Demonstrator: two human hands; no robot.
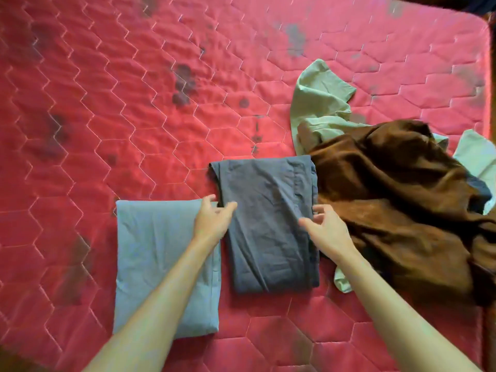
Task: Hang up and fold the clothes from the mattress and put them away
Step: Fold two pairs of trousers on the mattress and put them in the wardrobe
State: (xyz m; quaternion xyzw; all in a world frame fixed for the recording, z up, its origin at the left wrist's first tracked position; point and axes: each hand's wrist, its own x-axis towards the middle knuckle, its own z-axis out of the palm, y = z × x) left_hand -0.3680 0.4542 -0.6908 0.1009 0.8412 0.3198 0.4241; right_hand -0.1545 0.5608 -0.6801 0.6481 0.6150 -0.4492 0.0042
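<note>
A folded dark grey garment (268, 224) lies on the red quilted mattress (120, 103), near its front edge. To its left lies a folded light grey-blue garment (153, 259). My left hand (212, 218) rests at the dark garment's left edge, fingers apart, over the light one's top right corner. My right hand (324, 226) hovers at the dark garment's right edge, fingers spread, holding nothing. An unfolded brown garment (402, 210) lies crumpled at the right, over a pale green garment (319, 103).
A pale white-green cloth (477, 154) pokes out at the far right edge behind the brown heap. The mattress bears dark stains (183, 84) across its middle. Its right edge (489, 76) drops off to a dark floor.
</note>
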